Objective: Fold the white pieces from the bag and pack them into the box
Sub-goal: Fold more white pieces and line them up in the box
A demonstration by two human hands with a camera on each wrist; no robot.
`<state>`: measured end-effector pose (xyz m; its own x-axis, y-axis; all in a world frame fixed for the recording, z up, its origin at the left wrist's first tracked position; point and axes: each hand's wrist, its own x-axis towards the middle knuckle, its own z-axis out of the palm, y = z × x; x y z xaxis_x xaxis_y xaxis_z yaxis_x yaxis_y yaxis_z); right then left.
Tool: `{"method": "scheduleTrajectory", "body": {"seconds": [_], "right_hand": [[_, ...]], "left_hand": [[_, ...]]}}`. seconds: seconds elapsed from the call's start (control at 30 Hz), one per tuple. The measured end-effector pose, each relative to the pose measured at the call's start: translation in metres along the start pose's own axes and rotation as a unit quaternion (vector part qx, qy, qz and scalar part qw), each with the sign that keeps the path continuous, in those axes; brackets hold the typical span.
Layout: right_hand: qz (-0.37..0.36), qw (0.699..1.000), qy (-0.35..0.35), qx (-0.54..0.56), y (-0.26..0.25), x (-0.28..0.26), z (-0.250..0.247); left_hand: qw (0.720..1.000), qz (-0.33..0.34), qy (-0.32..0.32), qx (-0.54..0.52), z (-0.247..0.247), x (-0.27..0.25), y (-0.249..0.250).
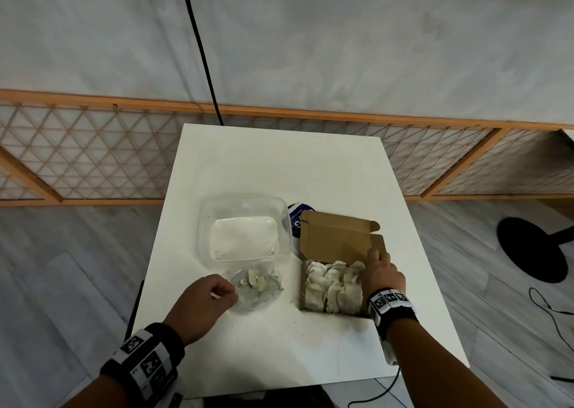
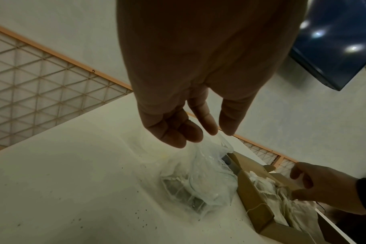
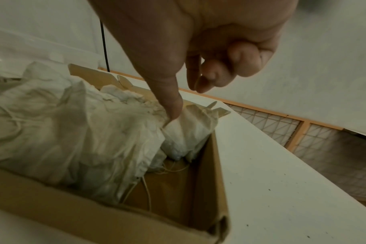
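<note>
White table (image 1: pixel 279 165) (lattice screen (image 1: pixel 93 150) behind)

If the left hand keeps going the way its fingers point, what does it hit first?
Most likely the clear plastic bag of white pieces. The left hand hangs just short of it, fingers loosely curled and empty, aimed at its near edge. Depth is unclear; it may already be brushing the plastic.

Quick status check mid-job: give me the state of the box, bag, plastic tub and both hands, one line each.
cardboard box: lid open, nearly full of folded white pieces.
plastic bag: lying on the table, a few pieces left inside.
clear plastic tub: open, only crumbs inside.
left hand: beside the bag, fingers loosely curled, holding nothing.
right hand: thumb pressing a piece into the box's far right corner.
</note>
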<state>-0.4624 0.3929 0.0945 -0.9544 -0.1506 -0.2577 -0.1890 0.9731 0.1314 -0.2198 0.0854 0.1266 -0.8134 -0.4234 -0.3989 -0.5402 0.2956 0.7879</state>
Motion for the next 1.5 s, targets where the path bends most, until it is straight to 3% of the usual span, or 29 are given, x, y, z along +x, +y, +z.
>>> {"method": "scheduleTrajectory", "body": {"seconds": [0.23, 0.37, 0.47, 0.63, 0.73, 0.9, 1.03, 1.17, 1.33, 1.5], "right_hand": [[-0.008, 0.998, 0.003, 0.061, 0.008, -0.001, -0.006], [-0.168, 0.976, 0.007, 0.137, -0.018, -0.035, 0.001], [-0.272, 0.953, -0.052, 0.125, -0.041, -0.066, 0.016], [-0.247, 0.959, -0.123, 0.062, -0.060, -0.075, 0.042], [-0.251, 0.960, -0.114, 0.055, -0.069, -0.082, 0.048], [-0.321, 0.935, -0.139, 0.052, -0.087, -0.105, 0.047], [-0.383, 0.915, -0.058, 0.116, -0.107, -0.122, 0.016], [-0.455, 0.870, -0.014, 0.190, -0.136, -0.131, -0.008], [-0.505, 0.860, -0.063, 0.041, -0.161, -0.131, -0.024], [-0.479, 0.871, -0.070, -0.084, -0.175, -0.122, -0.039]], "left_hand": [[1.000, 0.013, 0.011, 0.012, -0.001, 0.000, -0.007], [0.999, 0.030, 0.020, 0.023, 0.001, 0.003, -0.009], [0.999, 0.033, -0.011, 0.034, 0.005, 0.004, -0.008], [0.997, -0.001, -0.045, 0.069, 0.011, 0.008, -0.008], [0.998, -0.003, 0.001, 0.058, 0.010, 0.006, -0.008], [0.999, -0.018, 0.045, 0.024, 0.002, -0.002, -0.012], [0.998, -0.036, 0.048, 0.020, 0.000, -0.008, -0.019], [0.999, -0.038, 0.034, 0.016, 0.005, -0.014, -0.019], [1.000, 0.002, 0.013, 0.024, 0.010, -0.020, -0.010], [0.999, 0.024, 0.011, 0.028, 0.007, -0.017, -0.003]]}}
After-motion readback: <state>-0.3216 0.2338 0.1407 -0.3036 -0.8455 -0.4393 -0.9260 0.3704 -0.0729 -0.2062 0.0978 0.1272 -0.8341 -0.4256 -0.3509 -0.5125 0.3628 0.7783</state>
